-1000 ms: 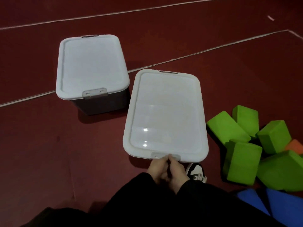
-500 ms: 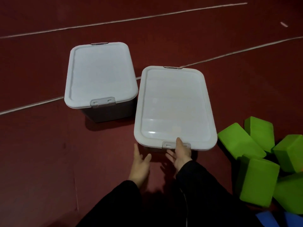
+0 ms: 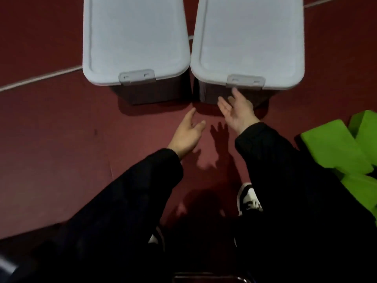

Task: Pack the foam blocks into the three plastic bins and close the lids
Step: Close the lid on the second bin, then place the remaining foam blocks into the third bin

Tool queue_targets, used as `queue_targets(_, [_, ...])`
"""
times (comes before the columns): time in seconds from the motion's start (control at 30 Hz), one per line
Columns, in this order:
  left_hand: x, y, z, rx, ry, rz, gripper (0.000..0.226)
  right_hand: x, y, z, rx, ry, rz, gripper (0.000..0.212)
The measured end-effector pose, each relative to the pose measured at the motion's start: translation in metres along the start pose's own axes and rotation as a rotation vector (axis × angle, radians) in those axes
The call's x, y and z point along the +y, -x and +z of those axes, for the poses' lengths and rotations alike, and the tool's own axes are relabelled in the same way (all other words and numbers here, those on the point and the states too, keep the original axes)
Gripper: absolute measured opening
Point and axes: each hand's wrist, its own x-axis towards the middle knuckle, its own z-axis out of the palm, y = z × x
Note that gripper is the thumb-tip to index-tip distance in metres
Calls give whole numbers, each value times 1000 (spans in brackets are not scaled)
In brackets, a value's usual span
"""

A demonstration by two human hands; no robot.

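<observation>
Neither grip holds anything: my right hand [image 3: 237, 112] is spread wide, palm up, fingertips just under the latch [image 3: 245, 81] of the right bin [image 3: 247, 37]; my left hand [image 3: 186, 134] hangs open above the floor [image 3: 61, 139], near the gap between the two bins. Both lids are down, and the left bin [image 3: 134, 37] sits just beside the right one. Green foam blocks [image 3: 334, 148] lie loose on the floor to my right, unpacked. I see only two bins, so those blocks may have nowhere to go. Lifting the latch with fingertips alone could slip, or drag the bin into its neighbour.
</observation>
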Motion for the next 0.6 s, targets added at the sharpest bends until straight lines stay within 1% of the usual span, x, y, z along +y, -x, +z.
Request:
queue_targets(0.07, [2, 3, -2, 40, -38, -8, 63, 15, 23, 1, -89, 189, 36, 62])
queue_targets(0.1, [3, 4, -3, 60, -46, -6, 64, 21, 35, 1, -140, 274, 34, 56])
queue_targets(0.17, [5, 9, -6, 89, -65, -3, 64, 26, 58, 3, -209, 410, 21, 37])
queue_targets(0.23, [7, 20, -12, 111, -93, 5, 60, 24, 81, 4, -222, 523, -20, 26])
queue_targets(0.3, [12, 36, -21, 142, -100, 28, 54, 19, 105, 7, -215, 646, -86, 24])
queue_targets(0.4, [17, 70, -40, 181, -90, 81, 39, 15, 152, 13, -223, 765, -177, 24])
queue_targets(0.47, [19, 103, -55, 225, -80, 120, 41, 20, 189, 18, -245, 828, -229, 24])
queue_targets(0.6, [20, 176, -98, 309, -76, 198, 43, 51, 270, 43, -337, 951, -263, 19])
